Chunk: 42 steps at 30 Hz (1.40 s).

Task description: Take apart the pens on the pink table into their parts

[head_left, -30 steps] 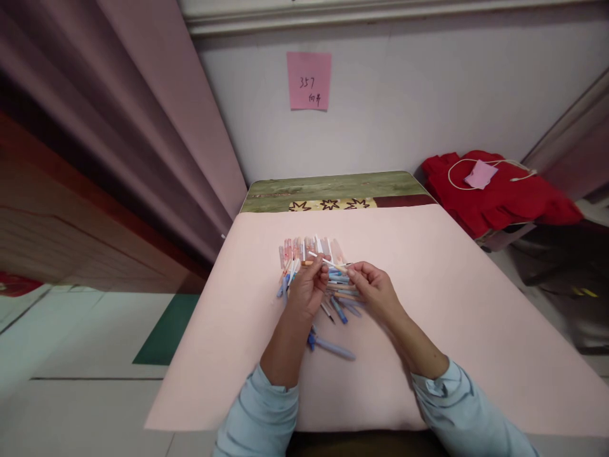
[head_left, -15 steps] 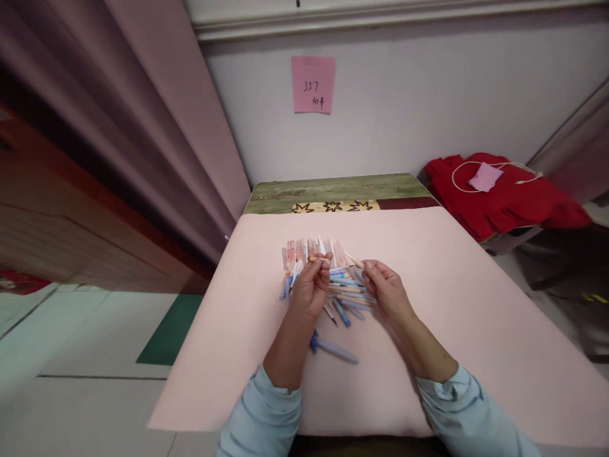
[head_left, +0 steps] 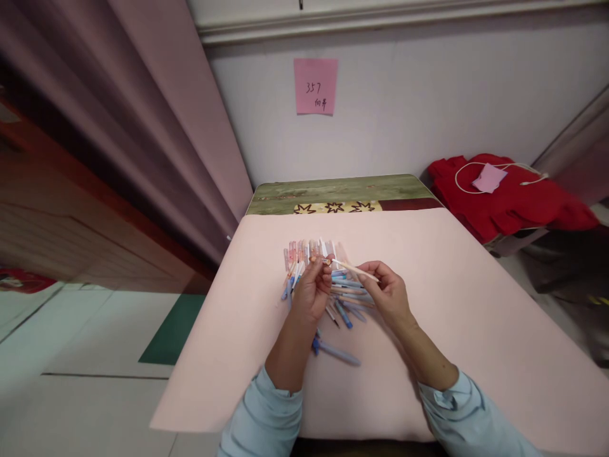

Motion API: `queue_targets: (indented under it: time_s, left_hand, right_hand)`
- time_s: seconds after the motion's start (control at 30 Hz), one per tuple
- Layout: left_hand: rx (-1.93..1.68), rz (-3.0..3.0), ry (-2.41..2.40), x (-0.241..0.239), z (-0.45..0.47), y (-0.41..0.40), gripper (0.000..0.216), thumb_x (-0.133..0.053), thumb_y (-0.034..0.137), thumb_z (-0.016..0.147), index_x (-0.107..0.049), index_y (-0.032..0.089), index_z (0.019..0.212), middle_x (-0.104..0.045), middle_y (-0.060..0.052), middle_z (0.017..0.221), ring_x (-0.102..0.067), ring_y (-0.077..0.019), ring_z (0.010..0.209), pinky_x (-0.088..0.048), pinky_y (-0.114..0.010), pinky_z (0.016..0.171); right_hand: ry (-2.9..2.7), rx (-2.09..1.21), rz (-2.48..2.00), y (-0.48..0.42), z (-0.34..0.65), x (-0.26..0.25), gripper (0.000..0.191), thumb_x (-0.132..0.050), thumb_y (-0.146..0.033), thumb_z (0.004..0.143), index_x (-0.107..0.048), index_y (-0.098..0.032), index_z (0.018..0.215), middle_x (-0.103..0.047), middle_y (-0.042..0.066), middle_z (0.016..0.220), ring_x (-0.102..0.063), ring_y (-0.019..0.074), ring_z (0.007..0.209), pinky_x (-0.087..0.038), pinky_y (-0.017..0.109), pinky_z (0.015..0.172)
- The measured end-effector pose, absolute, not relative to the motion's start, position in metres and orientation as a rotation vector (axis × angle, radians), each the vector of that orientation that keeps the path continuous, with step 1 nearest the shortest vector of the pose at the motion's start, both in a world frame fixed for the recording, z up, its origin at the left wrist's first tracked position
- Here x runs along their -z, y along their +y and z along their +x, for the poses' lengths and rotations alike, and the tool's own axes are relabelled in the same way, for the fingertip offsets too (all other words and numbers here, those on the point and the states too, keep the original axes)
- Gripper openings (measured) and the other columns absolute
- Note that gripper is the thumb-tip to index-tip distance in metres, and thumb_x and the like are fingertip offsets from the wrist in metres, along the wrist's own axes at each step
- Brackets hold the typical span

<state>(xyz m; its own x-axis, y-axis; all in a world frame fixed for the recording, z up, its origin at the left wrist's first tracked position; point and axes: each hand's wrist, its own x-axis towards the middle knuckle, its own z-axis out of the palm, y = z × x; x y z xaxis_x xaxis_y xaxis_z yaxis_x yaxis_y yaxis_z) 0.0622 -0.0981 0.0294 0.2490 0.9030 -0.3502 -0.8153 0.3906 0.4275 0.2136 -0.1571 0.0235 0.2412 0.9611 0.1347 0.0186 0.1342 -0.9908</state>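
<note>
A heap of pens and pen parts (head_left: 328,279) lies in the middle of the pink table cover (head_left: 451,304). My left hand (head_left: 311,292) hovers over the heap with its fingers pinched on a small orange pen piece (head_left: 322,260). My right hand (head_left: 390,295) is closed on a thin pale pen refill (head_left: 354,270) whose tip points at the orange piece. A lilac pen with a blue tip (head_left: 335,352) lies apart, nearer to me.
The cover leaves a green patterned table end (head_left: 333,190) bare at the far side. A pink note (head_left: 315,86) is stuck on the wall. To the right lies a red cloth (head_left: 504,197) with a white cable. Curtains hang at left.
My right hand has swung the thin refill up and toward the orange piece in my left hand. My left hand stayed about where it was.
</note>
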Motion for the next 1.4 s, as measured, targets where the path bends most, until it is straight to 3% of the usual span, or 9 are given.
queue_targets:
  time_s: [0.23, 0.4, 1.4]
  left_hand:
    - [-1.19, 0.329, 0.652, -0.0274, 0.0642, -0.0996, 0.013, -0.073, 0.015, 0.078, -0.064, 0.011, 0.086, -0.073, -0.01, 0.092, -0.063, -0.0054, 0.057, -0.051, -0.012, 0.05]
    - [-1.212, 0.435, 0.681, -0.0291, 0.0676, -0.1027, 0.02, -0.077, 0.019, 0.074, -0.063, 0.011, 0.086, -0.074, -0.009, 0.09, -0.064, -0.006, 0.056, -0.052, -0.013, 0.051]
    - [-1.184, 0.472, 0.665, -0.0322, 0.0684, -0.1065, 0.029, -0.084, 0.028, 0.066, -0.066, 0.012, 0.083, -0.07, -0.002, 0.077, -0.061, -0.0055, 0.055, -0.048, -0.012, 0.048]
  right_hand:
    - [-1.264, -0.685, -1.349, -0.1605, 0.2101, -0.0249, 0.018, -0.065, -0.035, 0.083, -0.066, -0.021, 0.093, -0.068, 0.003, 0.082, -0.055, 0.015, 0.063, -0.041, 0.026, 0.054]
    - [-1.249, -0.566, -1.346, -0.161, 0.209, -0.022, 0.016, -0.067, -0.035, 0.081, -0.064, -0.022, 0.091, -0.065, 0.001, 0.077, -0.048, 0.0126, 0.055, -0.039, 0.026, 0.051]
    - [-1.269, -0.387, -1.304, -0.1639, 0.205, -0.0169, 0.011, -0.069, -0.029, 0.081, -0.063, -0.021, 0.087, -0.061, -0.001, 0.072, -0.049, 0.0108, 0.056, -0.041, 0.024, 0.052]
